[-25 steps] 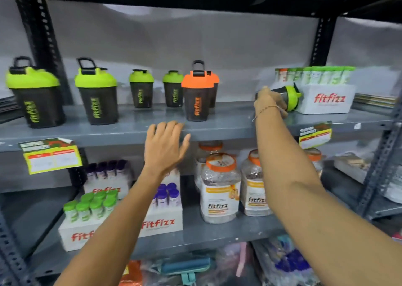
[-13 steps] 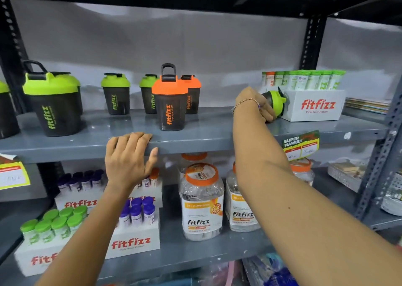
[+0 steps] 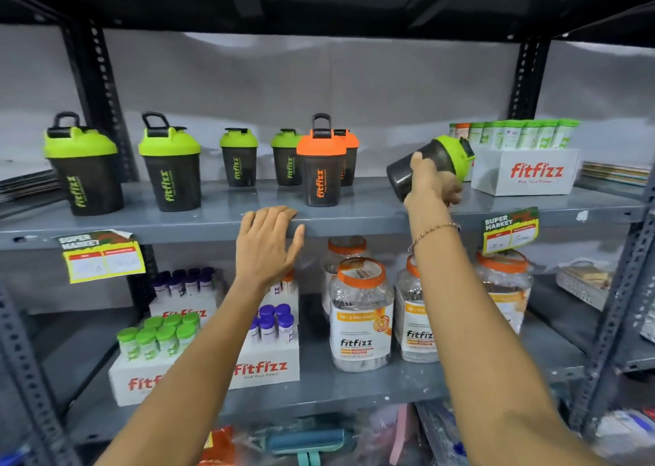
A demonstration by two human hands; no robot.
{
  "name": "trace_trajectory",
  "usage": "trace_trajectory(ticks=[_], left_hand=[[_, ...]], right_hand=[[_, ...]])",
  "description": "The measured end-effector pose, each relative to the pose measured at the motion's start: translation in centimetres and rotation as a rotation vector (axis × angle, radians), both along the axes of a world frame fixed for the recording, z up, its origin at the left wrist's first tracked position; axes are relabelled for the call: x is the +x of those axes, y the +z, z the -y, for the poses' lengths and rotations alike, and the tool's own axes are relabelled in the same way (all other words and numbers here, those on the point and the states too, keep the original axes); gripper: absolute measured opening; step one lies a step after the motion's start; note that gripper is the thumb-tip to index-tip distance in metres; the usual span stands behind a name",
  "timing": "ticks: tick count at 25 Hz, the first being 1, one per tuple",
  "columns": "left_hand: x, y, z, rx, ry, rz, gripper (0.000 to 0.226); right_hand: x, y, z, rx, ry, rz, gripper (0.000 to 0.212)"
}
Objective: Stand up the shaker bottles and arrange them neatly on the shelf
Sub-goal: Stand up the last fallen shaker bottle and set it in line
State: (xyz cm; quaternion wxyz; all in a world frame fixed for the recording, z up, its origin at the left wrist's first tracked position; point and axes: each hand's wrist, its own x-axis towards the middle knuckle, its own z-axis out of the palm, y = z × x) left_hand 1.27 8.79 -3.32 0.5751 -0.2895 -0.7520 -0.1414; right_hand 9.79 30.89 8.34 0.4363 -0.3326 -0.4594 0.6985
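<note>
My right hand (image 3: 430,183) grips a dark shaker bottle with a green lid (image 3: 441,157), held tilted above the grey upper shelf (image 3: 372,206), lid pointing up and right. My left hand (image 3: 267,242) rests flat on the shelf's front edge, fingers over the lip, holding nothing. Upright on the shelf stand two large green-lidded shakers (image 3: 83,166) (image 3: 172,164), two smaller green-lidded ones (image 3: 239,157) (image 3: 287,157) at the back, and an orange-lidded shaker (image 3: 320,162) with a second orange-lidded one (image 3: 349,157) partly hidden behind it.
A white fitfizz box (image 3: 524,171) of green-capped tubes sits just right of the held bottle. Black shelf uprights (image 3: 528,75) stand behind. The lower shelf holds fitfizz jars (image 3: 361,316) and tube boxes (image 3: 264,362). Price tags (image 3: 510,229) hang on the shelf edge.
My right hand has lifted the green-lidded shaker away from the white box and tilted it upward. My left hand has settled onto the shelf's front edge.
</note>
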Motion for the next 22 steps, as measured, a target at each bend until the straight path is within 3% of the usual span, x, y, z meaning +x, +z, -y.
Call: trace_trajectory(ticks=[5, 8, 12, 16, 22], left_hand=[[0.2, 0.3, 6.2, -0.039, 0.087, 0.074, 0.036], [-0.6, 0.4, 10.5, -0.046, 0.171, 0.105, 0.037], [-1.4, 0.9, 12.7, -0.043, 0.168, 0.138, 0.038], [-2.3, 0.4, 13.7, -0.068, 0.141, 0.109, 0.038], [-3.2, -0.1, 13.7, -0.042, 0.115, 0.045, 0.039]], right_hand=[[1.2, -1.3, 10.0, 0.224, 0.032, -0.022, 0.083], [0.7, -2.5, 16.2, 0.494, 0.111, -0.116, 0.088], [-2.7, -1.5, 18.1, 0.799, 0.368, -0.005, 0.090], [-6.3, -0.5, 18.9, 0.877, 0.608, 0.178, 0.096], [-9.1, -1.3, 19.0, 0.823, 0.750, 0.162, 0.094]])
